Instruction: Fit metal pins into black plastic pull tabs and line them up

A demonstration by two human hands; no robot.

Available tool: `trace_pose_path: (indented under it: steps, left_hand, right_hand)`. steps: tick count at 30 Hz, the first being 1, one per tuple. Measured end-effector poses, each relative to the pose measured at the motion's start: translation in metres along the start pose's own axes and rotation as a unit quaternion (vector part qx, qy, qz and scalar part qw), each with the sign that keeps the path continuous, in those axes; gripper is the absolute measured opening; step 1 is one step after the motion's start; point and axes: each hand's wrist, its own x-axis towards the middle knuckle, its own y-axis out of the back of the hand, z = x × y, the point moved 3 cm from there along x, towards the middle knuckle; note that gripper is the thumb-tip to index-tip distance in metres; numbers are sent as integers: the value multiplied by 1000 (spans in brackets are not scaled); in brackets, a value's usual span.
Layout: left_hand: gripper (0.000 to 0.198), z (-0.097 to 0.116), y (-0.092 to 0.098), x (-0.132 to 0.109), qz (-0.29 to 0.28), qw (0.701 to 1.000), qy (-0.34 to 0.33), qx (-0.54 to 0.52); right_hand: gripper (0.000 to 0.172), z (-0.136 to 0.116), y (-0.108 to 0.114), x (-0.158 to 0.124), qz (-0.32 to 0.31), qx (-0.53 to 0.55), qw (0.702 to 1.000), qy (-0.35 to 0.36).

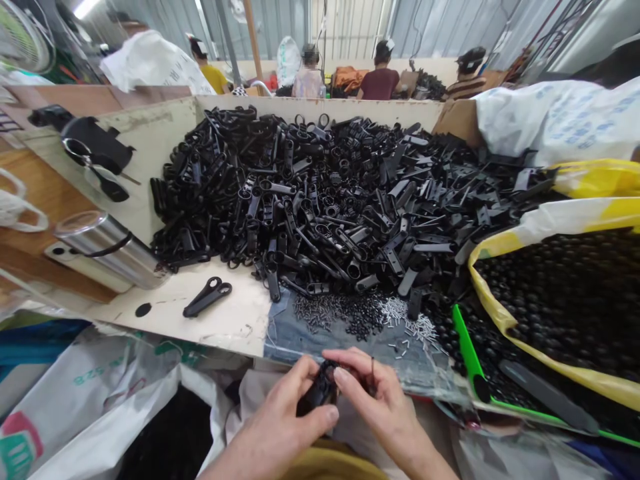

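Observation:
My left hand (287, 410) is closed around a small black plastic part (319, 392), close to my body at the table's front edge. On the part's other side, the thumb and fingers of my right hand (377, 393) are closed against it. Much of the part is hidden by my fingers, so its exact kind does not show. Just beyond my hands, a blue-grey cloth (330, 343) bears small silver pins (420, 327), grey screw-like pieces (313, 313) and little black pieces (364, 320). Behind these lies a large heap of black plastic parts (320, 200), many with ring-shaped ends.
A steel flask (117, 247) lies at left, near two black ringed pieces (207, 297). At right sits a yellow-rimmed bag (500, 313) of black pieces beside a green strip (467, 353). An open white sack (95, 413) stands lower left. Several people sit beyond the back board (320, 107).

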Motion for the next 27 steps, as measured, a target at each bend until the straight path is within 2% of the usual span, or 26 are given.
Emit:
trace_pose_path:
  steps: [2,5,11,14,22,27]
  left_hand:
    - [64,-8,-2,3,-23,999,-6,-47]
    - [68,-15,-7,6,-52,995,-1,-82]
    - [73,7,-13,1,-104,987,-23,-122]
    - [76,13,-12,-2,-114,987,-17,-109]
    - [77,14,-7,-9,-117,990,34,-73]
    - [100,5,-10,-6,-99,990,55,-88]
  right_hand:
    - [32,-7,1,2,-8,-25,999,23]
    - [30,-10,2,3,-12,-39,999,33]
    - [30,-5,3,1,-12,-46,998,33]
    - [28,-5,4,1,-26,-54,998,26]
    - [31,-8,7,1,-82,-52,994,44]
    - [33,-10,9,0,-109,-68,990,61]
